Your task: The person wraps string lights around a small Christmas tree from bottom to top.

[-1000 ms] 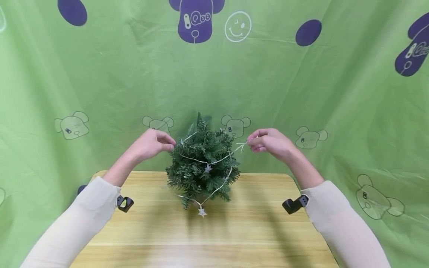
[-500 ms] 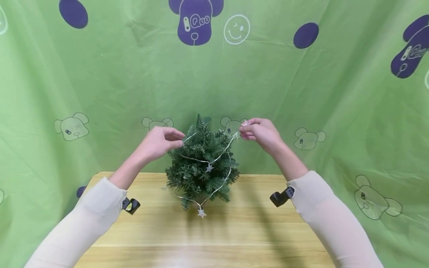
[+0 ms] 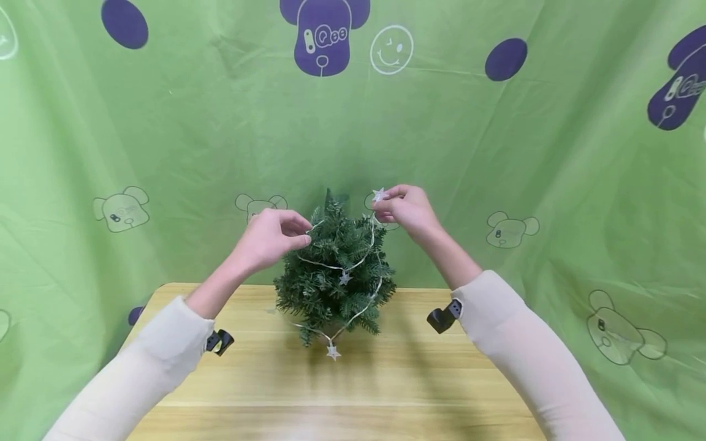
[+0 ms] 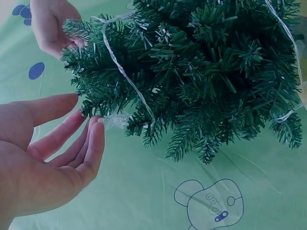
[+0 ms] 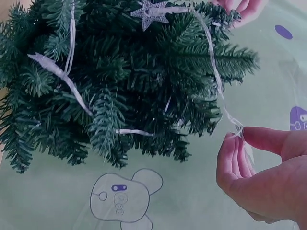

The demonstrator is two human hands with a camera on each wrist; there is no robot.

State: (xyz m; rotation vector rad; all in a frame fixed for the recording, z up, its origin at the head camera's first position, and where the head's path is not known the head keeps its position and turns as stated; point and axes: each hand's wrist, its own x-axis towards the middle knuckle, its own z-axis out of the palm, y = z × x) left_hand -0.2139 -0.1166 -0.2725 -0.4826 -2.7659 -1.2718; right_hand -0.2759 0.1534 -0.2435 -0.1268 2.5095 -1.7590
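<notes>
A small artificial Christmas tree (image 3: pixel 333 294) stands on the table, with a clear-wired string of star lights (image 3: pixel 361 311) draped round it. At the tree's upper right, my right hand (image 3: pixel 408 211) pinches the light string, and a star (image 3: pixel 379 195) shows by its fingertips. In the right wrist view the wire (image 5: pixel 216 72) runs taut from the branches to that thumb and fingers. My left hand (image 3: pixel 273 239) is at the upper left branches. Its thumb and fingers (image 4: pixel 91 148) are apart around a branch tip, close to another star (image 4: pixel 116 120); whether they touch it, I cannot tell.
The wooden table (image 3: pixel 248 380) spreads in front of the tree. One star (image 3: pixel 333 352) hangs low at the tree's front, another star (image 3: pixel 344 277) at its middle. Directly behind hangs a green printed cloth (image 3: pixel 441 135).
My right hand has moved left and up toward the treetop, drawing the light string with it. My left hand has shifted slightly right, in over the tree's left branches.
</notes>
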